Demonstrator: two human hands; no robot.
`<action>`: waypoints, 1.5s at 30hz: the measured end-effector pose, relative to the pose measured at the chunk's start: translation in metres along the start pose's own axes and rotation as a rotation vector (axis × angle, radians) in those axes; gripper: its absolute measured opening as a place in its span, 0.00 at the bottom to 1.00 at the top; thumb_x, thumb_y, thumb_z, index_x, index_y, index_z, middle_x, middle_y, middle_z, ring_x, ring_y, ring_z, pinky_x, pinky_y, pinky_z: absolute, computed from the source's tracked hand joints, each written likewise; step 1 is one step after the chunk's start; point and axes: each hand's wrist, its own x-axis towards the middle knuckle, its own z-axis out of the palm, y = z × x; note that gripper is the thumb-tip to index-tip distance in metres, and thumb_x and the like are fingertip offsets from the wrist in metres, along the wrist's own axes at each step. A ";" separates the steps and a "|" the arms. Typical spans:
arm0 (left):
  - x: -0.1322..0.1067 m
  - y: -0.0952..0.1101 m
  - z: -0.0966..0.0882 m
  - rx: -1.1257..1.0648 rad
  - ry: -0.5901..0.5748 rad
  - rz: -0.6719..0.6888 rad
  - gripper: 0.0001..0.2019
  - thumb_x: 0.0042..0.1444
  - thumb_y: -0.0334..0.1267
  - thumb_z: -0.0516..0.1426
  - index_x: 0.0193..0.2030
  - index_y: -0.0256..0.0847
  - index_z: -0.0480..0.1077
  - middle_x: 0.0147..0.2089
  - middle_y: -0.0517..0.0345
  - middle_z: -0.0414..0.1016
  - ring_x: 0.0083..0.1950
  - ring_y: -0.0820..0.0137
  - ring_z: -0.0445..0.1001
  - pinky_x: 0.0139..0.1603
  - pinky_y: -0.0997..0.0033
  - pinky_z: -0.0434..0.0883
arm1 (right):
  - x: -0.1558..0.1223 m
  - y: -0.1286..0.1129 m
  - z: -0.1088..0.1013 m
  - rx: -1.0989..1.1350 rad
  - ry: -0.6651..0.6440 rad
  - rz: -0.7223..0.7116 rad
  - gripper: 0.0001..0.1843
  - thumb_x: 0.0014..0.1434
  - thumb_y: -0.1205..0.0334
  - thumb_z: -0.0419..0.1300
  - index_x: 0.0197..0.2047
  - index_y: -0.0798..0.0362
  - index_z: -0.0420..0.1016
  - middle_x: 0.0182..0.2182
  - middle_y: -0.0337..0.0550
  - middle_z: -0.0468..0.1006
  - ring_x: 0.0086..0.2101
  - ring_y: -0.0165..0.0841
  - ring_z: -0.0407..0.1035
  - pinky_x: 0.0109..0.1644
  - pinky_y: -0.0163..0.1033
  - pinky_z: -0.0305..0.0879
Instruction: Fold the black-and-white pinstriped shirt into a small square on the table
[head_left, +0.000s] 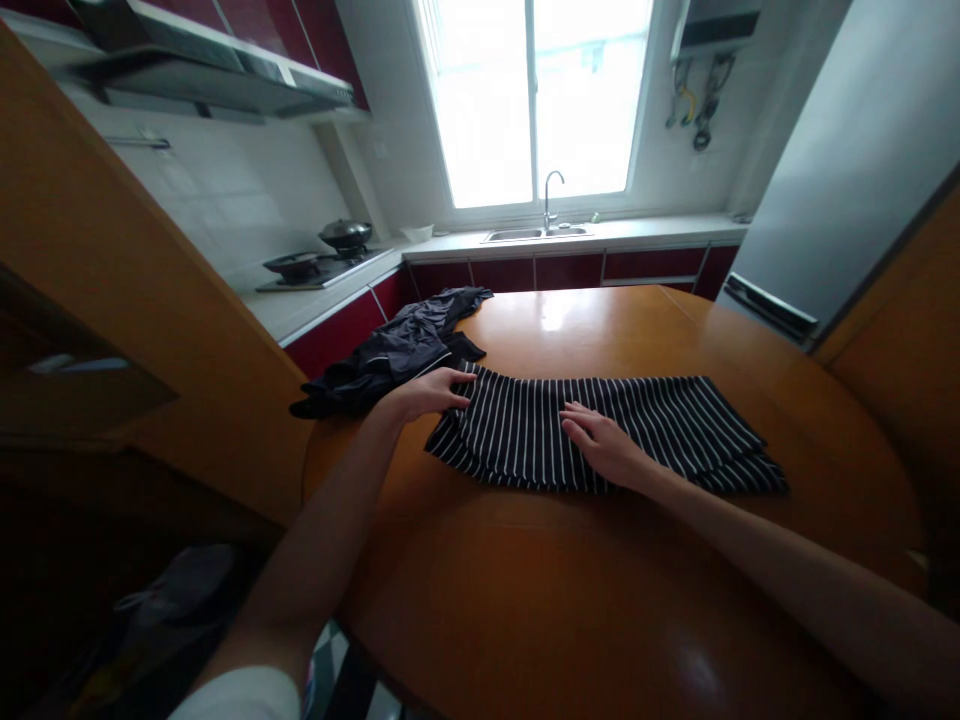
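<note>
A black garment with thin white stripes [660, 425] lies flat across the round wooden table [600, 600]. My left hand [431, 392] rests on its upper left corner with the fingers stretched out and lying flat on the cloth. My right hand [600, 440] lies palm down near the middle of the striped garment, fingers spread and pressing on the fabric. A crumpled dark garment [390, 355] sits just beyond my left hand at the table's far left edge.
Behind the table runs a counter with a sink and tap [551, 215] under a bright window. A stove with pans [322, 262] stands at left below a range hood. A grey refrigerator [840, 180] is at right. A wooden panel [112, 300] rises at left.
</note>
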 end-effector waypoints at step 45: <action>0.044 0.110 0.184 0.246 0.072 0.803 0.26 0.73 0.49 0.47 0.73 0.45 0.59 0.76 0.51 0.57 0.79 0.57 0.47 0.77 0.44 0.47 | -0.025 0.063 -0.183 0.648 0.184 0.638 0.27 0.54 0.70 0.60 0.58 0.51 0.76 0.42 0.47 0.84 0.37 0.39 0.78 0.45 0.44 0.75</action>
